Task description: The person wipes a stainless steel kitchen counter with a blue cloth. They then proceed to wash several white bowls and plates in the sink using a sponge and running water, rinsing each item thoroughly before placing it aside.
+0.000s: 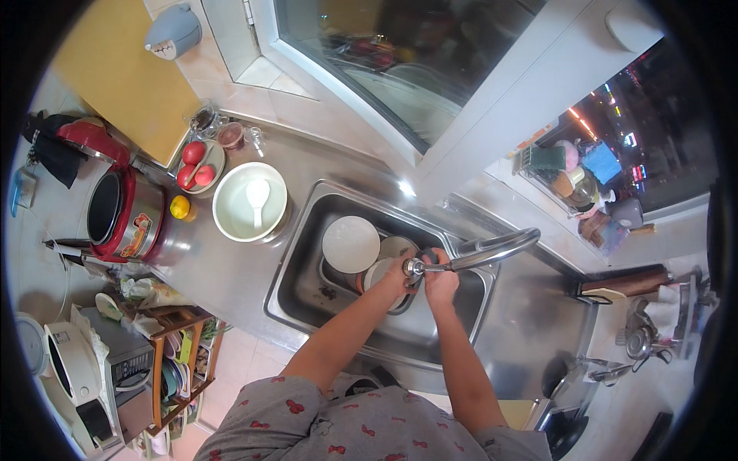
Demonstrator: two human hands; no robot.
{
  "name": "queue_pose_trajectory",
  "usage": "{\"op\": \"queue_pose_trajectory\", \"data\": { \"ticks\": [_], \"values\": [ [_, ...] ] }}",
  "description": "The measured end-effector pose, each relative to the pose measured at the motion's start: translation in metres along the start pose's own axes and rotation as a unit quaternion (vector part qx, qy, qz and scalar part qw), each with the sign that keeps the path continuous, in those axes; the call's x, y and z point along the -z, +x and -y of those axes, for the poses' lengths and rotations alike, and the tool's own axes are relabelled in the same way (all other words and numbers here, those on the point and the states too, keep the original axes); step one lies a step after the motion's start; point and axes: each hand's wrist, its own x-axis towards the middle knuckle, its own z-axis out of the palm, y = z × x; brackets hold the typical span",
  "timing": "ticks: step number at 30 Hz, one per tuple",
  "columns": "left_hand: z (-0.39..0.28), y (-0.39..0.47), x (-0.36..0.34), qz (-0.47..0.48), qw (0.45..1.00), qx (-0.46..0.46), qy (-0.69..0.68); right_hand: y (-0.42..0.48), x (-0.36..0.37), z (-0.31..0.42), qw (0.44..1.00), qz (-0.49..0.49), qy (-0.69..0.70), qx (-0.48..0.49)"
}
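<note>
Both of my hands are over the right half of the stainless-steel sink basin, just under the chrome faucet. Between my left hand and my right hand is a dark grey object, gripped from both sides. The faucet head hides much of it, so its exact kind is unclear. Left of my hands, a round whitish dish sits in the sink. Further dishes are stacked beside it, partly covered by my left hand. Dark scraps lie on the basin floor.
A white bowl holding liquid and a white rice paddle stands on the steel counter at left. Past it are a plate of red fruit, a yellow fruit and a lidded-open red cooker. Sponges occupy a rack by the window.
</note>
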Motion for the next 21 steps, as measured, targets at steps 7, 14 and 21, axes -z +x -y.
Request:
{"op": "queue_pose_trajectory", "data": {
  "ticks": [7,14,21],
  "values": [
    [0.004,-0.012,-0.007,0.036,0.989,-0.056,-0.136,-0.052,-0.015,0.005,0.991,0.112,0.064,0.043],
    [0.023,-0.009,0.022,-0.015,0.972,-0.155,-0.175,-0.061,-0.006,-0.004,0.967,0.147,0.19,-0.083],
    [0.022,0.002,0.034,0.002,0.967,-0.223,-0.126,-0.018,-0.048,-0.035,0.83,0.216,0.326,-0.399]
  ]
}}
